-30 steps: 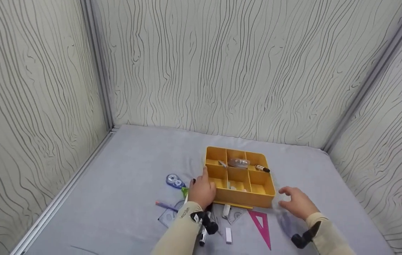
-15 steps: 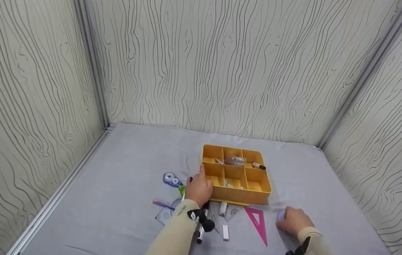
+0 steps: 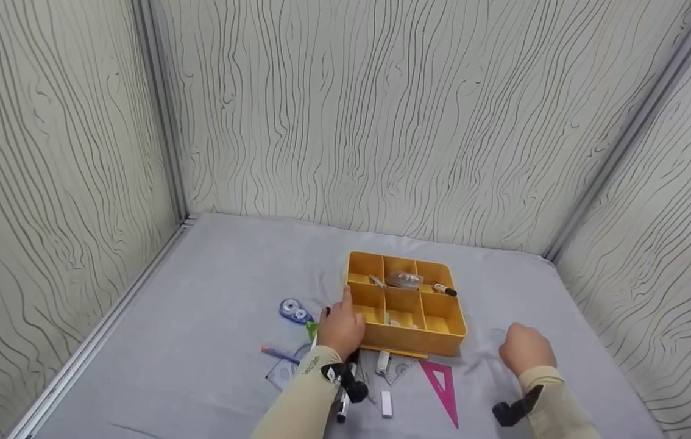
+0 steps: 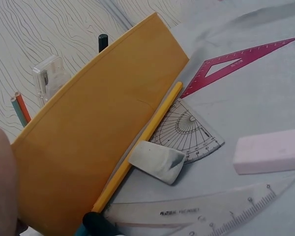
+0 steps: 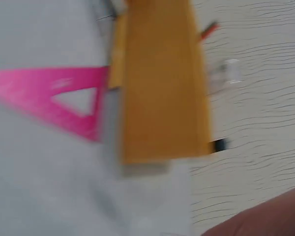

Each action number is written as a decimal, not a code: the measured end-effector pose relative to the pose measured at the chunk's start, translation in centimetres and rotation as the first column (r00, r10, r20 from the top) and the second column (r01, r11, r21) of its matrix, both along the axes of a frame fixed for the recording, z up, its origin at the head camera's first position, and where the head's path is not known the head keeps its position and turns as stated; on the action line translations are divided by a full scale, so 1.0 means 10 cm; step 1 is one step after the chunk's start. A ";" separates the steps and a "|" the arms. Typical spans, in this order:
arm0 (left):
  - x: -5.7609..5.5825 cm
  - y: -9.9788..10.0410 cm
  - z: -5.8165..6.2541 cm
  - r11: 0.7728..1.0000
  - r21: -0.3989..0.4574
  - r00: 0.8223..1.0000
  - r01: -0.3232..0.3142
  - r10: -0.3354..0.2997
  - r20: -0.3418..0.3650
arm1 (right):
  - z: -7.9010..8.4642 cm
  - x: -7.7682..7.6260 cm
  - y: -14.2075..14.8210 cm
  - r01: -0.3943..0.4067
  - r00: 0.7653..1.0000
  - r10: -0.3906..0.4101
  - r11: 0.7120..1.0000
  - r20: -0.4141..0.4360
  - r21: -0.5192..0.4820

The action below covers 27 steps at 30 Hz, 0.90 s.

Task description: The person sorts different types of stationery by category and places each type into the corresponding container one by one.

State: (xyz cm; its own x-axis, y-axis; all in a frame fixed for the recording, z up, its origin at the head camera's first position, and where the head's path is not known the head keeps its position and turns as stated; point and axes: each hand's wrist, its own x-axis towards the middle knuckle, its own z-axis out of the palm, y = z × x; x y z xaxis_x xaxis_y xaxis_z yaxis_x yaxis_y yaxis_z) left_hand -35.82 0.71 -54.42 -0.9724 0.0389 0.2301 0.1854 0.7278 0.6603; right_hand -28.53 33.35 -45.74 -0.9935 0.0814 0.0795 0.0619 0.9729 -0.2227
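Observation:
A yellow six-compartment organizer box [image 3: 412, 338] stands on the cloth-covered table. My left hand [image 3: 342, 329] holds its left front corner, index finger along the left rim. To the right of the box, my curled right hand [image 3: 527, 349] is raised a little, with the faint edge of a clear bluish piece [image 3: 496, 333] at its fingertips; the fist hides most of that piece. A pencil lead case [image 3: 405, 280], a black-capped marker [image 3: 444, 289] and small items lie in the box. In the right wrist view, the blurred box stands beside a pink set square [image 5: 44, 81].
Before the box lie a yellow pencil [image 4: 157, 115], a clear protractor [image 4: 187, 130], a used eraser [image 4: 157, 160], a pale pink eraser [image 4: 270, 151] and a clear ruler [image 4: 157, 211]. To the left are a blue correction tape [image 3: 295, 311] and a purple pencil [image 3: 278, 352].
My right hand has gone down to the clear bluish piece at the right, curled its fingers around it and risen slightly. The left hand stays on the box.

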 end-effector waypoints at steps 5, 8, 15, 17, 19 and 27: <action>-0.02 -0.02 0.01 1.000 0.001 1.000 0.006 -0.006 -0.007 | 0.31 -0.19 -0.26 0.039 0.999 -0.038 0.935 0.011 -0.351; -0.03 -0.03 0.02 1.000 0.004 1.000 0.009 -0.009 -0.009 | 0.30 -0.37 -0.41 0.048 0.999 -0.038 0.889 0.032 -0.455; 0.01 0.01 -0.06 1.000 0.005 1.000 -0.002 0.002 -0.019 | 0.12 -0.68 -0.61 0.068 0.997 -0.051 0.870 0.050 -0.488; 0.01 0.01 -0.07 1.000 0.006 1.000 -0.010 0.011 -0.016 | 0.07 -0.74 -0.64 0.082 0.997 -0.063 0.848 0.054 -0.523; 0.02 0.02 -0.07 1.000 0.009 1.000 -0.018 0.018 -0.008 | 0.02 -0.76 -0.66 0.093 0.995 -0.062 0.838 0.076 -0.537; 0.01 0.03 -0.02 1.000 0.009 1.000 -0.023 0.023 0.000 | -0.12 -0.78 -0.72 0.057 0.991 0.006 0.890 0.137 -0.453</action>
